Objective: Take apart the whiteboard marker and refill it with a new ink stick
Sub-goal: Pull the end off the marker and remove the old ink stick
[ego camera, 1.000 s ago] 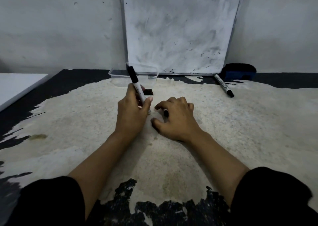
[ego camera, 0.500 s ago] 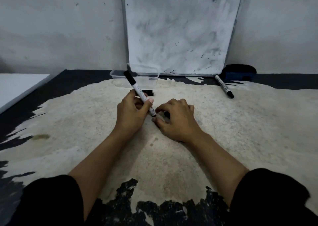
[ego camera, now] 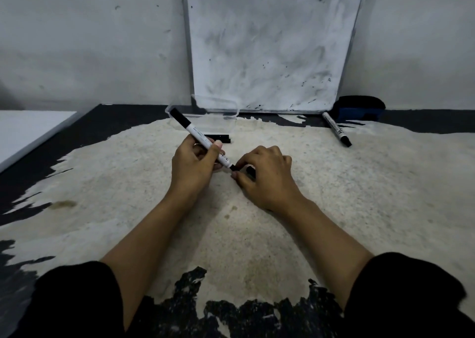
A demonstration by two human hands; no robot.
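My left hand (ego camera: pixel 194 166) grips a white whiteboard marker (ego camera: pixel 199 137) with a black cap, tilted so the capped end points up and away to the left. Its lower black end piece (ego camera: pixel 233 168) is pinched between the thumb and forefinger of my right hand (ego camera: pixel 264 175). A small black piece (ego camera: pixel 250 171) shows under my right fingers; I cannot tell what it is. A black ink stick (ego camera: pixel 218 137) lies flat on the table just behind my left hand.
A clear plastic container (ego camera: pixel 205 113) stands behind the ink stick. A smudged whiteboard (ego camera: pixel 270 44) leans on the wall. A second marker (ego camera: pixel 336 129) and a blue eraser (ego camera: pixel 359 110) lie at the back right. A white board (ego camera: pixel 23 131) sits at the left edge.
My left hand has tilted the marker from nearly upright down to the right. My right fingers have come up and closed on its lower black end.
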